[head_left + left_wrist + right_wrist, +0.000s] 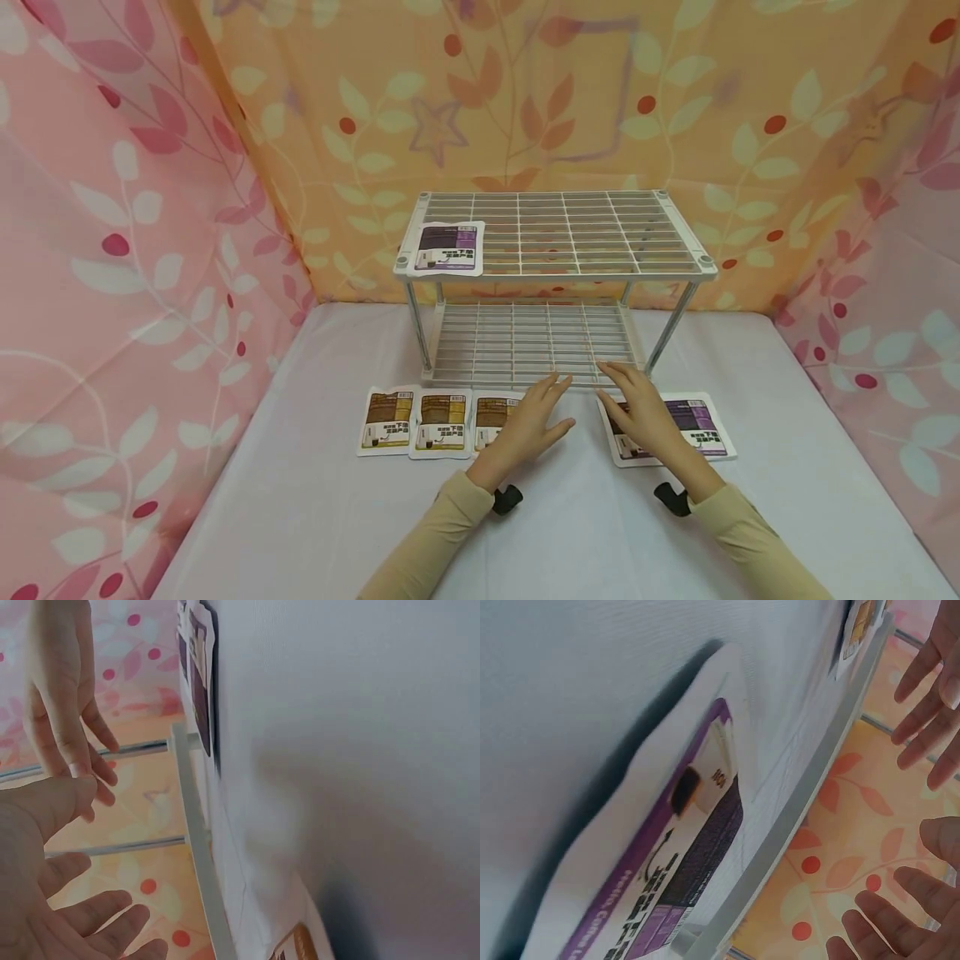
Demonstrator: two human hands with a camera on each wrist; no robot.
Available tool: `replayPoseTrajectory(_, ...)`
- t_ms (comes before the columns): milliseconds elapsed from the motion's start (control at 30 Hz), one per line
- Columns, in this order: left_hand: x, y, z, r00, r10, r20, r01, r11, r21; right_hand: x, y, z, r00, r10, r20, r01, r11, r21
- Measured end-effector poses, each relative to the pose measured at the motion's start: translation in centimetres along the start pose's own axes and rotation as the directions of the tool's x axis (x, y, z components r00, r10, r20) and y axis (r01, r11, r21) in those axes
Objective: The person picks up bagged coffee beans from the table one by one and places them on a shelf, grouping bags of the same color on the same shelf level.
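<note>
My left hand (527, 423) is held with fingers spread over the right end of a row of flat packets with brown-and-yellow labels (441, 425), partly covering the last packet (491, 412). My right hand (641, 415), fingers extended, is above two purple-labelled packets (701, 427) lying side by side and hides part of the left one. Neither hand holds anything. In the left wrist view my left hand (45, 877) appears below the right hand (64, 705). A purple-labelled packet (682, 825) with a cup picture fills the middle of the right wrist view.
A white two-tier wire rack (577, 242) stands behind the hands, its lower shelf (528, 337) close to the table. One more purple-labelled packet (447, 248) lies on the top shelf's left end. Patterned cloth (487, 100) surrounds the white table (292, 500).
</note>
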State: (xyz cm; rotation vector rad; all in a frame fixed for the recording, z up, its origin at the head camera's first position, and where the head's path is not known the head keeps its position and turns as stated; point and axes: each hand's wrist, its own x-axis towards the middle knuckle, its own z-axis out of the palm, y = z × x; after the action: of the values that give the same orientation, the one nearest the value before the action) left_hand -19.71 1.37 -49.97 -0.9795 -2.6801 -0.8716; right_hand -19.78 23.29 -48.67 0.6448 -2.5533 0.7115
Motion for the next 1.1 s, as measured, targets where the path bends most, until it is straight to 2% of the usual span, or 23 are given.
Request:
replayPoseTrajectory(167, 0.0, 0.4, 0.7, 0.998, -0.017, 0.058, 0.018, 1.000, -0.022, -0.5, 0.6, -0.2, 1.000, 0.002, 0.008, -0.002, 1.000, -0.012)
replayPoseTrajectory(367, 0.0, 1.1, 1.2, 0.992, -0.041, 0.123, 0.047, 0.998, -0.048, -1.2, 1.1, -0.7, 0.998, 0.045, 0.044, -0.044, 0.999, -0.026)
replayPoseTrajectory(633, 0.2, 1.7, 2.3, 0.982, -0.059, 0.179, 0.075, 0.994, -0.080, -1.9, 2.1, -1.3, 0.993, 0.090, 0.079, -0.085, 0.995, -0.060)
replayPoseTrajectory(867, 0.7, 2.1, 3.3, 0.985, -0.023, 0.168, 0.037, 0.996, -0.084, -2.7, 2.9, -2.0, 0.988, 0.127, 0.089, -0.120, 0.990, -0.079)
replayPoseTrajectory(1100, 0.9, 2.6, 3.9, 0.983, -0.023, 0.183, 0.039, 0.995, -0.087, -3.2, 3.2, -2.9, 0.956, 0.229, 0.183, -0.212, 0.971, -0.108)
